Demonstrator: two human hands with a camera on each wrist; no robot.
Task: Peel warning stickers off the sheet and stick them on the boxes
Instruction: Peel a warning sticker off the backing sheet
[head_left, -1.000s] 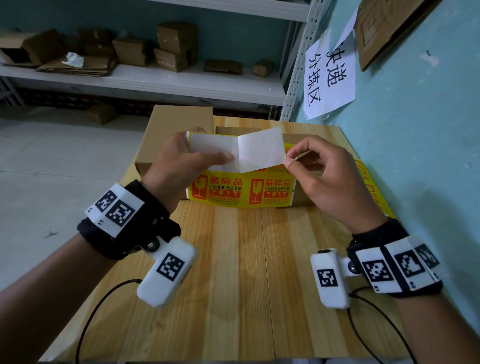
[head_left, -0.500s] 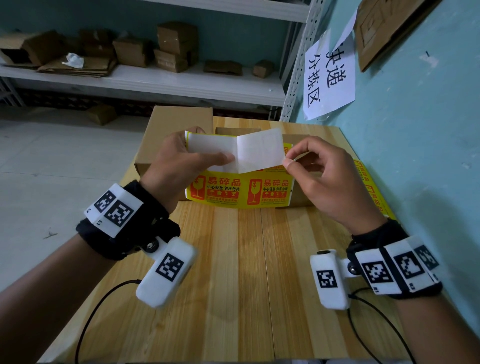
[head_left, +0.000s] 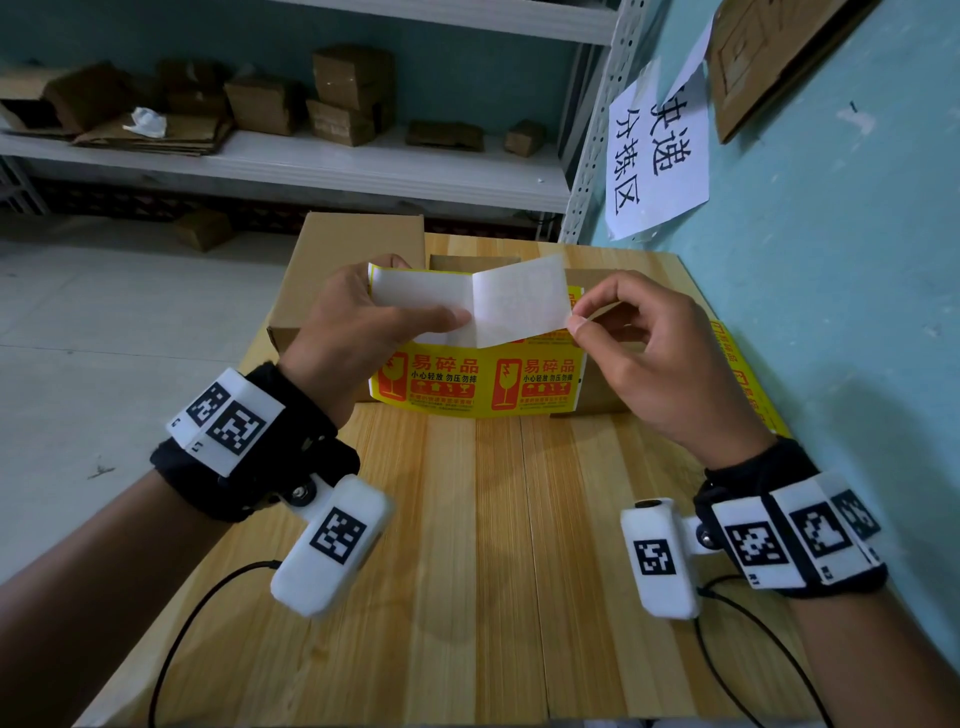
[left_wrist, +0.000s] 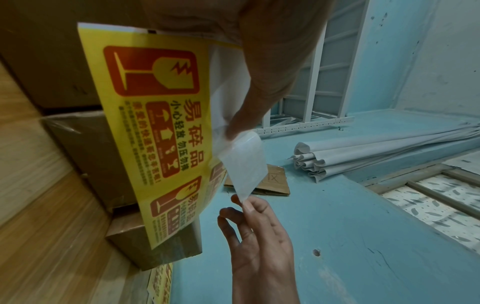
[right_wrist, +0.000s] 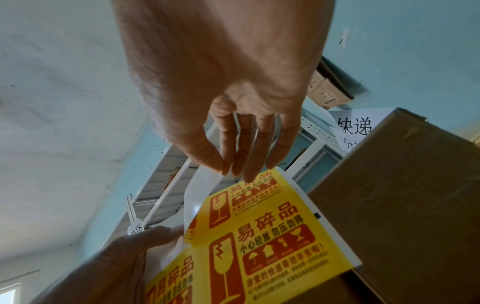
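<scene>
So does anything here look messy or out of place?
Mostly tidy. The paper sign on the blue wall hangs crooked with its top corner peeling away, and another yellow sticker sheet is wedged between table and wall.

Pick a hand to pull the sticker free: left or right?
Right. The right hand already pinches the peeled sticker at its free edge; the left hand grips the sheet, thumb at the peel line, so it should anchor.
</scene>
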